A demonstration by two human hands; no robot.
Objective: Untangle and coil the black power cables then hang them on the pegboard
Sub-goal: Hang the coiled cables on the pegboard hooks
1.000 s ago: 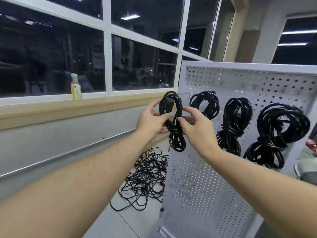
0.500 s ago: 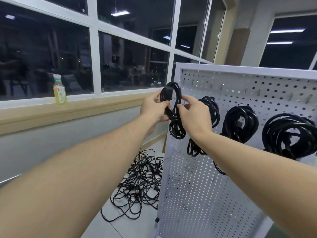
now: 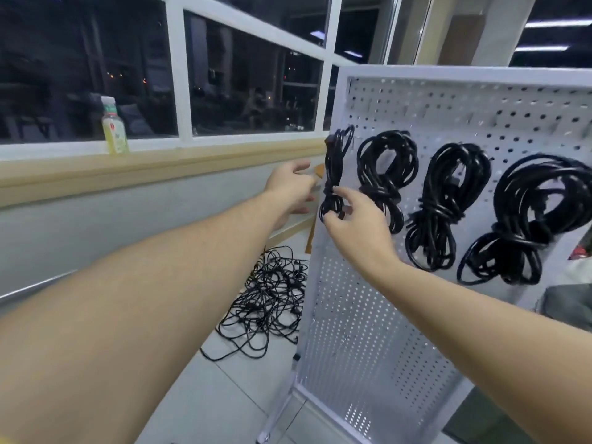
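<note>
Against dark windows, the white pegboard carried the newest coiled cable at its left edge, right hand pinching its lower loop to settle it, left hand relaxed, holding nothing.

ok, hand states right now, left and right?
Left hand: open, fingers loose, holding nothing, just left of the pegboard.
Right hand: pinching the lower end of the leftmost cable coil at the board's top-left.
</note>
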